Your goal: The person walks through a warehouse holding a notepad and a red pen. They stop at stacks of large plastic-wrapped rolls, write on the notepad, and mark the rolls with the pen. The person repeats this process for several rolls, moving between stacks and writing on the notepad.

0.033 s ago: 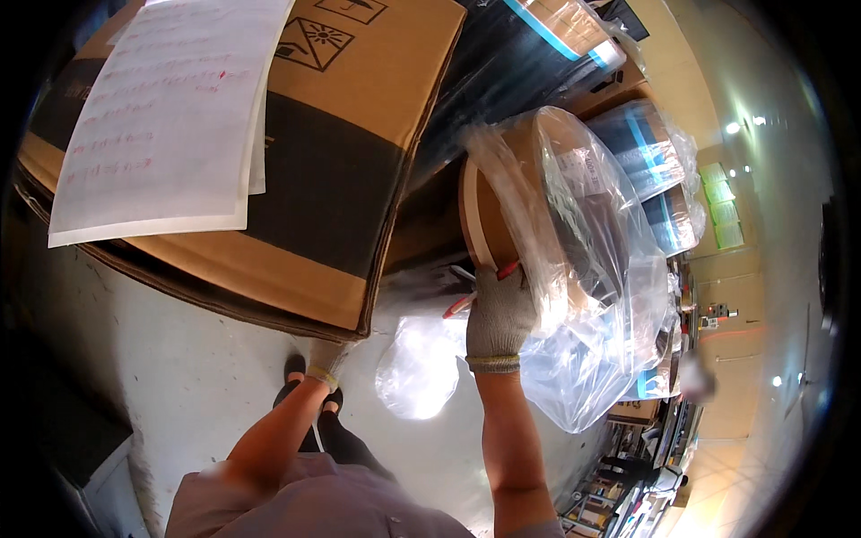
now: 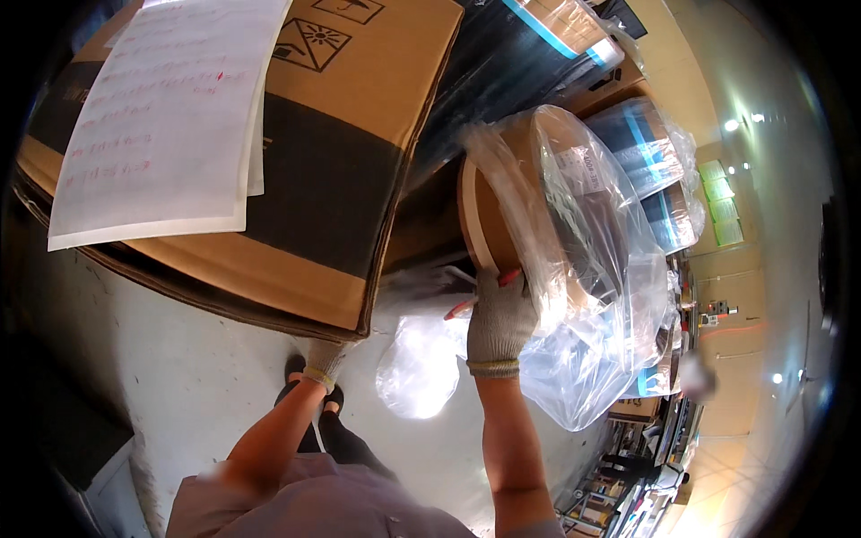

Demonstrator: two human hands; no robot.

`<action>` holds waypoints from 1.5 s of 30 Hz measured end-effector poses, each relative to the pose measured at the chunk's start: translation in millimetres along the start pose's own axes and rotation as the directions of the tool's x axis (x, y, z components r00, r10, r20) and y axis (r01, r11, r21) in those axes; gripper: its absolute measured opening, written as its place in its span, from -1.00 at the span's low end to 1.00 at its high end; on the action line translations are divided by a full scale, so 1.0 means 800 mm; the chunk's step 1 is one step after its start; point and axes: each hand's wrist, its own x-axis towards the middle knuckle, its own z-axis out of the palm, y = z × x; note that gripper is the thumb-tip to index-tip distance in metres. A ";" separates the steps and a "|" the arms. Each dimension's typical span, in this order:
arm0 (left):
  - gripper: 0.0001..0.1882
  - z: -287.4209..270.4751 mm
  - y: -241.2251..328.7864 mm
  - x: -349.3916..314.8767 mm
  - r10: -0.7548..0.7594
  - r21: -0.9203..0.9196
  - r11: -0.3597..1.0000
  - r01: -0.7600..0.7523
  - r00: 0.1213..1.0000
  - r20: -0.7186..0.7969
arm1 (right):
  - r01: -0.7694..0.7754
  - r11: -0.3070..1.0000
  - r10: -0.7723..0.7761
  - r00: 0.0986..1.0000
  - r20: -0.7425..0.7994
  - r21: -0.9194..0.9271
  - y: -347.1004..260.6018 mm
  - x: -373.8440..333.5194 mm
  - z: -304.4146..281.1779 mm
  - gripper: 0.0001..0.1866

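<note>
At 4 o'clock, gloved right hand (image 2: 500, 323) curled around red-handled tool (image 2: 460, 309), against lower edge of brown package (image 2: 495, 215) in clear plastic (image 2: 574, 359) at 2 o'clock. Gloved left hand (image 2: 325, 357), 8 o'clock, partly hidden below large carton (image 2: 332, 179); cannot tell its grip. Written sheet (image 2: 166, 134) atop carton, 10 o'clock. Grey floor (image 2: 439, 448) below, 6 o'clock.
</note>
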 end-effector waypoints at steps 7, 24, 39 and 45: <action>-0.34 -0.029 0.131 0.025 -0.114 0.145 0.984 0.105 0.992 0.058 | 0.160 0.921 -0.177 0.984 -0.016 -0.355 0.079 -0.056 0.002 -0.89; -0.45 0.019 0.261 0.073 0.468 0.310 0.727 -0.612 0.773 0.428 | 0.460 0.807 -0.509 0.860 -0.041 -0.371 0.108 -0.073 -0.036 -0.65; -0.79 0.019 0.264 0.074 0.745 0.256 0.451 -0.855 0.519 0.419 | 0.409 0.907 -0.420 0.869 -0.263 -0.098 0.139 0.044 -0.180 -0.54; -0.85 0.019 0.274 0.073 0.703 0.259 0.475 -0.841 0.539 0.463 | 0.317 0.930 -0.275 0.936 -0.222 0.184 0.140 0.056 -0.188 -0.61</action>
